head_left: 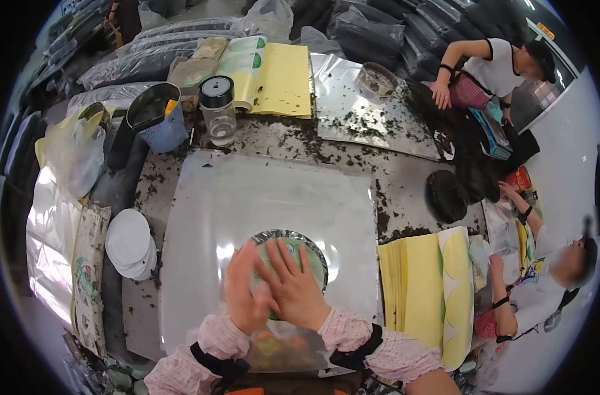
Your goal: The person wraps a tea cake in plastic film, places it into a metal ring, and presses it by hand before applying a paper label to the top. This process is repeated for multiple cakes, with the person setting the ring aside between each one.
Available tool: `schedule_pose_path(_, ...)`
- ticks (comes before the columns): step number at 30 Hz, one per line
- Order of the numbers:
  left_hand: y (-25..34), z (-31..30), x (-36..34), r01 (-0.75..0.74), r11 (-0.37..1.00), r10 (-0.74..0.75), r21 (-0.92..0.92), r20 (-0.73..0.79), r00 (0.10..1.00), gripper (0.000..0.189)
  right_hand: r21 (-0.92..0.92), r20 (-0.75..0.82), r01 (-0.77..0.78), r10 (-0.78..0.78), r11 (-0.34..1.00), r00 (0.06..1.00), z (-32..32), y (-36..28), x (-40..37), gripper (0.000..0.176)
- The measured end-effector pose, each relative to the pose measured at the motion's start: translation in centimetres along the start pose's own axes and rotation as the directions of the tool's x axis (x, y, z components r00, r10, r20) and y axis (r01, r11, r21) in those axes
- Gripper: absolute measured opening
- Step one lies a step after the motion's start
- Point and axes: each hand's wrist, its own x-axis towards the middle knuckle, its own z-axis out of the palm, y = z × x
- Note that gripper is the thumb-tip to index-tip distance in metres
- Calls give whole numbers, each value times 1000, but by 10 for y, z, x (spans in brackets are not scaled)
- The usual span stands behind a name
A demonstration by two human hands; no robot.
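Note:
A round disc with a green label (318,264) and a shiny silver, foil-like rim lies in front of me on a smooth metal sheet (214,197). My right hand (292,283) rests flat over the label, its fingers spread. Beside it, my left hand (246,289) is over the disc's left side with fingers stretched out, slightly blurred and partly overlapping the right. Neither hand grips anything. Much of the disc is hidden under both hands.
Yellow sheets with round green labels (412,289) lie right; white discs (129,243) are stacked left. Behind stand a clear jar (220,122) and a blue pitcher (165,128). Dark leafy bits are scattered around another metal sheet (352,85). Two people work at the right.

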Motion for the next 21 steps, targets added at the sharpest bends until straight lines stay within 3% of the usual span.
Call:
schedule_pose_path(1,-3,-5,5,-219,941,186,257,147,972,53,-39,75,-22,25,999,997,5,0,0,75)
schedule_pose_path(2,-4,-9,8,-436,779,305,450,335,891,54,-28,66,-27,28,999,997,7,-1,4,75)
schedule_pose_path(3,2,-10,25,-440,810,191,387,535,823,66,-17,60,-41,42,999,997,7,-3,6,75)
schedule_pose_path(6,-4,4,45,-187,920,-86,346,641,763,76,101,64,-82,76,991,995,7,-1,9,78)
schedule_pose_path(10,-18,15,38,-183,905,-143,383,681,719,79,128,127,-131,114,983,985,20,4,9,76)
schedule_pose_path(14,-21,15,42,-196,905,-103,378,642,760,72,12,101,-107,106,994,989,29,6,5,79)
schedule_pose_path(16,-16,10,40,-166,933,-78,320,630,773,64,80,100,-96,88,992,991,22,0,-1,75)
schedule_pose_path(17,-19,4,39,-176,955,18,238,547,837,48,89,115,-96,85,991,990,20,2,-5,73)
schedule_pose_path(18,-14,-7,38,-21,971,-76,237,396,915,44,92,117,-84,73,992,990,19,9,-2,72)
schedule_pose_path(19,-8,-16,32,127,971,-174,204,234,956,40,169,-92,-35,51,985,994,19,13,-4,72)
schedule_pose_path(20,-3,-25,25,275,952,-287,138,77,955,37,153,-116,-30,48,988,992,18,18,-6,72)
schedule_pose_path(21,-12,-25,19,256,923,-238,287,-98,966,30,141,-131,-32,51,990,990,10,18,-6,72)
